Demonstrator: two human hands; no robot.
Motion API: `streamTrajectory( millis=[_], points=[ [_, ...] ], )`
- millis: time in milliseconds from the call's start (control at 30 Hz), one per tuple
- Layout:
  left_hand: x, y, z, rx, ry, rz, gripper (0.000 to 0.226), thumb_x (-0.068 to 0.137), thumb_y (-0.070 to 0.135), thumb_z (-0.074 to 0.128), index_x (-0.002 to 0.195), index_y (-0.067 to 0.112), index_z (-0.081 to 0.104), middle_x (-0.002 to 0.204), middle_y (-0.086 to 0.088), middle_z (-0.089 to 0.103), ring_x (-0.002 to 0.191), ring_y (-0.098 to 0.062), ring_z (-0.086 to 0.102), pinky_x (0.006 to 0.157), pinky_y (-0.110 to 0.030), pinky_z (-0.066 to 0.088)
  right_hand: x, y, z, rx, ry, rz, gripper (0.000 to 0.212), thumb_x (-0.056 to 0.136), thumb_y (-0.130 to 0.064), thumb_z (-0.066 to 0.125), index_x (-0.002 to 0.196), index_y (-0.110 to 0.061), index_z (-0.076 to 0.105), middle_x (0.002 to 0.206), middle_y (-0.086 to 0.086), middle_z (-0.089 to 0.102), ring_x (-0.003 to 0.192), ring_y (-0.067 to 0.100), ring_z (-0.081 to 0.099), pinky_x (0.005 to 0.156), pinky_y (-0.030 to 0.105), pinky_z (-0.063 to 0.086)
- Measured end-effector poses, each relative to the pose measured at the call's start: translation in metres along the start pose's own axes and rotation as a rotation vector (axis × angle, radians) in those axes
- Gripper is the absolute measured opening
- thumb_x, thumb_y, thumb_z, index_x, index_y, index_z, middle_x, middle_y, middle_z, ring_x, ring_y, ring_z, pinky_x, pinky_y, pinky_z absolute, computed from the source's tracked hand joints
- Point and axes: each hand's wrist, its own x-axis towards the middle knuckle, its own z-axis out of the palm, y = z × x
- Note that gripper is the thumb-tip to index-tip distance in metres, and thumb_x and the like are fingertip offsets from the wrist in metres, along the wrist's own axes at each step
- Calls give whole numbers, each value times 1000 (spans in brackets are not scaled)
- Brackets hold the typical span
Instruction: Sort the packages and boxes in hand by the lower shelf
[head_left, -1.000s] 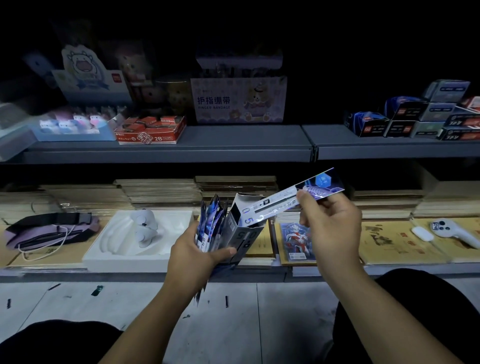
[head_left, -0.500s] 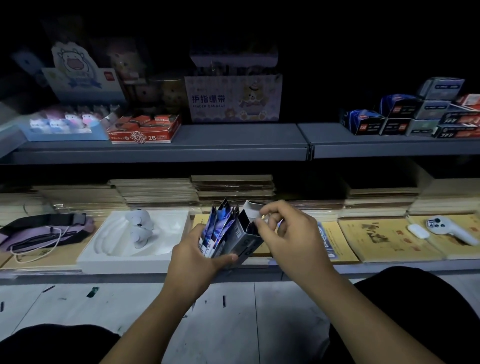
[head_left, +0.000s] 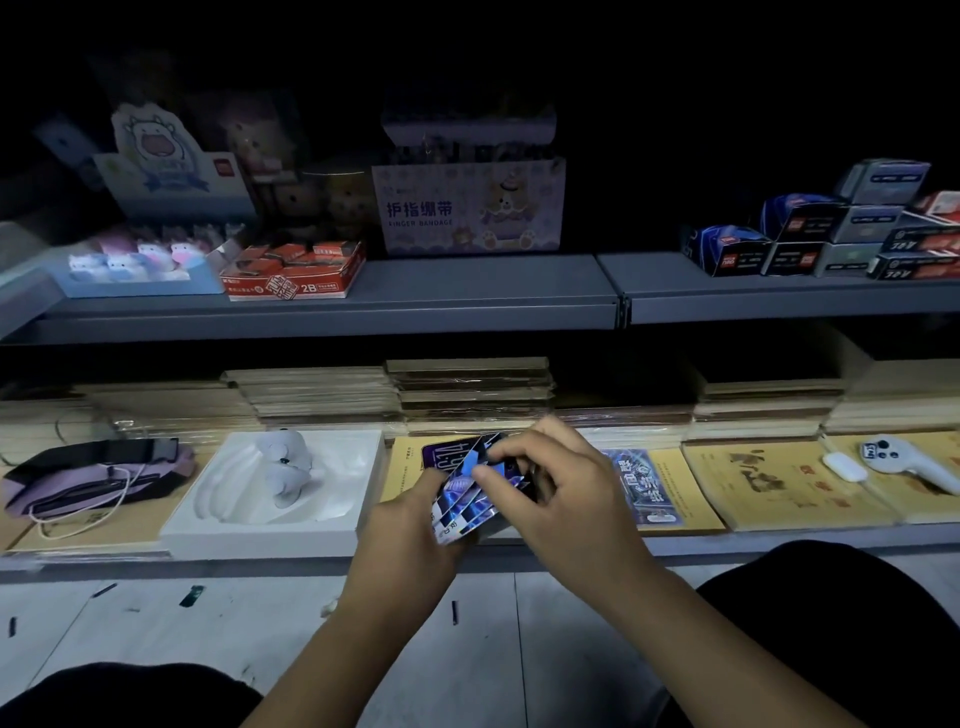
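Dim shop shelves (head_left: 467, 291) carry boxes above and stacked yellow booklets (head_left: 779, 483) below, beside a white tray (head_left: 332, 514) and a purple pouch (head_left: 88, 478). Over the lower shelf's front edge, the left hand (head_left: 410, 530) grips a fanned bundle of shiny card packs (head_left: 467, 493) from beneath. The right hand (head_left: 556, 483) pinches the bundle's top with curled fingers. One loose pack (head_left: 644, 486) lies on the booklets just right.

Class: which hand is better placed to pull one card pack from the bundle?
Probably the right hand: its fingertips already pinch the top of the card packs, while the left hand grips the bundle from below.
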Motion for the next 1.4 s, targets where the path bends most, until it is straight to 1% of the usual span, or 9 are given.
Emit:
streamTrajectory(
  millis=[133, 333, 500, 600, 767, 933, 1100, 1233, 1400],
  points=[
    [-1, 2, 1, 118, -7, 55, 45, 82, 32, 80, 110, 40, 46, 90, 12, 71, 81, -10, 66, 69, -35, 57, 0, 2, 2, -105, 11, 16, 32, 81, -60, 67, 84, -29, 62, 84, -14, 47, 78, 12, 54, 58, 23, 44],
    [-4, 6, 0, 278, -24, 71, 35, 87, 40, 68, 106, 35, 39, 93, 9, 69, 83, -17, 63, 68, -34, 55, 0, 5, 5, -129, 83, -1, 22, 88, -26, 76, 73, -22, 60, 78, -9, 45, 67, 15, 51, 58, 42, 48],
    [-4, 9, -4, 264, -31, 34, 34, 88, 44, 67, 104, 36, 39, 96, 11, 68, 82, -17, 60, 66, -31, 52, 6, 0, -4, -77, 200, -4, 22, 91, -17, 74, 74, -18, 60, 81, -10, 52, 67, 12, 54, 57, 28, 43],
    [-3, 7, -6, 245, -30, 26, 35, 88, 44, 68, 110, 37, 42, 102, 13, 69, 85, -15, 61, 67, -30, 53, 10, 2, -11, 17, 262, 54, 22, 92, -16, 72, 75, -19, 59, 77, -6, 55, 61, 17, 52, 54, 34, 42],
    [-4, 6, -5, 229, -30, 23, 34, 89, 43, 68, 113, 38, 43, 101, 12, 69, 83, -13, 60, 66, -30, 54, 4, -5, -3, 303, 119, 263, 14, 90, -24, 77, 89, -23, 63, 71, 6, 64, 62, 22, 57, 59, 47, 50],
    [-2, 6, -7, 216, -4, 23, 34, 88, 38, 69, 115, 36, 47, 101, 10, 71, 85, -16, 63, 70, -33, 55, 5, -5, -3, 308, 35, 339, 9, 91, -23, 76, 85, -20, 70, 68, 10, 72, 68, 31, 72, 61, 54, 57],
    [2, -2, -6, 79, -8, -90, 46, 81, 43, 77, 115, 42, 46, 99, 13, 71, 85, -17, 67, 71, -38, 60, 15, -3, -23, 349, 254, 318, 11, 94, -15, 72, 84, -20, 71, 56, 7, 59, 50, 11, 48, 53, 30, 41],
    [7, -10, -8, -248, -10, -265, 50, 74, 26, 88, 112, 34, 57, 94, 9, 71, 79, -16, 70, 61, -42, 63, 23, 6, -43, 401, 387, 330, 11, 99, -15, 65, 89, -20, 66, 58, -2, 62, 54, 10, 56, 56, 33, 47],
    [7, -11, -11, -479, 19, -315, 53, 72, 17, 91, 116, 25, 64, 100, 5, 77, 83, -9, 72, 54, -12, 52, 26, 14, -57, 412, 460, 315, 8, 101, -12, 62, 94, -15, 65, 60, -4, 61, 56, 8, 56, 56, 21, 48]
  ],
)
